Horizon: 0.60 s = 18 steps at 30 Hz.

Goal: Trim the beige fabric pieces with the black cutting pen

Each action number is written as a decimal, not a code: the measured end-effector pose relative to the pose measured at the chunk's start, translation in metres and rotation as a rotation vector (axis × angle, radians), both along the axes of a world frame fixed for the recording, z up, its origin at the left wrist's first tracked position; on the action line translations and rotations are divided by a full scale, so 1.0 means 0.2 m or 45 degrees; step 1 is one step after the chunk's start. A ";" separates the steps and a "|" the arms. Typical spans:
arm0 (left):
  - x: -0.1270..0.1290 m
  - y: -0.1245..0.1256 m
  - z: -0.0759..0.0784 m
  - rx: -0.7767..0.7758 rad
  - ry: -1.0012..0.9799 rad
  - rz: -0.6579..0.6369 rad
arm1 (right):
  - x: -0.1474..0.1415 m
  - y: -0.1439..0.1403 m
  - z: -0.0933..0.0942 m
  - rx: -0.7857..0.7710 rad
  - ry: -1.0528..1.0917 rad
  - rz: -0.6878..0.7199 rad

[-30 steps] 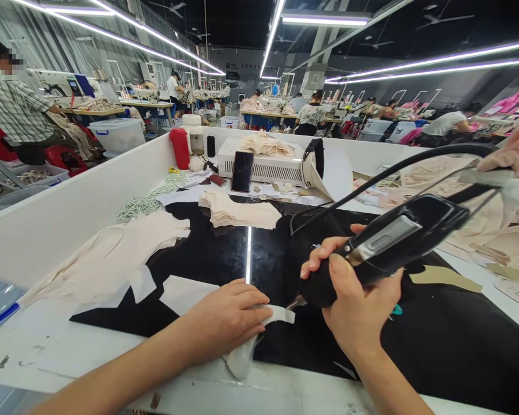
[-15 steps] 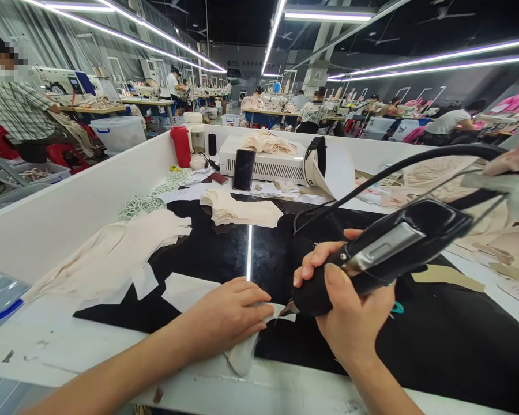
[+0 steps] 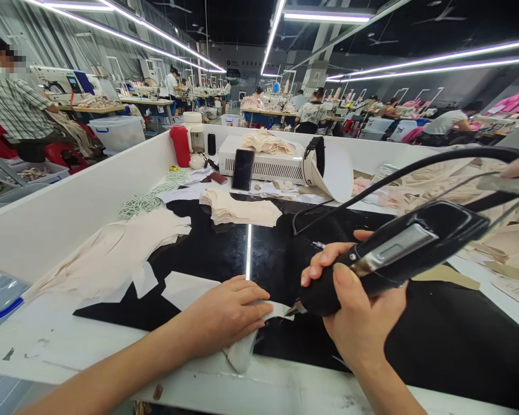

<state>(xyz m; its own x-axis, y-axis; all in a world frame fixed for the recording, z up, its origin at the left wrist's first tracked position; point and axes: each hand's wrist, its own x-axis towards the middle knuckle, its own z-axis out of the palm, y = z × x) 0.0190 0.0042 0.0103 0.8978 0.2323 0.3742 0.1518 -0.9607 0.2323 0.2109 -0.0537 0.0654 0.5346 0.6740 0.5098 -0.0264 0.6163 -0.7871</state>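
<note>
My left hand (image 3: pixel 231 314) lies flat with fingers stretched, pressing on a pale piece (image 3: pixel 185 290) on the black mat (image 3: pixel 436 340). A thin end of pale material (image 3: pixel 281 310) juts out past its fingertips. My right hand (image 3: pixel 363 323) is wrapped round a black corded power tool (image 3: pixel 410 236) with a silver switch plate. The tool is tilted, its narrow metal tip (image 3: pixel 297 309) pointing down-left at that thin end. Whether the tip touches the material I cannot tell. Beneath my left palm, a pale strip (image 3: pixel 243 353) reaches toward the table's front edge.
Cream fabric stacks lie at left (image 3: pixel 116 253) and at the back (image 3: pixel 242 208). Behind stand a phone (image 3: pixel 243 169), a white vented box (image 3: pixel 263 164), a white visor (image 3: pixel 333 173) and a red flask (image 3: pixel 180 146). A black cable (image 3: pixel 398 173) arches at right. Several people sit at machines beyond.
My right hand and the power tool have shifted slightly to the right, with the tip now at the outer end of the pale material. My left hand has hardly moved.
</note>
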 end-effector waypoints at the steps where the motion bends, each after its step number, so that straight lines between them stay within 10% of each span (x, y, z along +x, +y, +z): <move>1: 0.00 -0.01 0.00 0.016 -0.004 0.010 | 0.00 0.00 0.00 -0.004 -0.002 0.000; 18: -0.05 -0.09 -0.01 -0.168 0.100 0.147 | -0.04 -0.11 0.01 0.020 -0.002 -0.111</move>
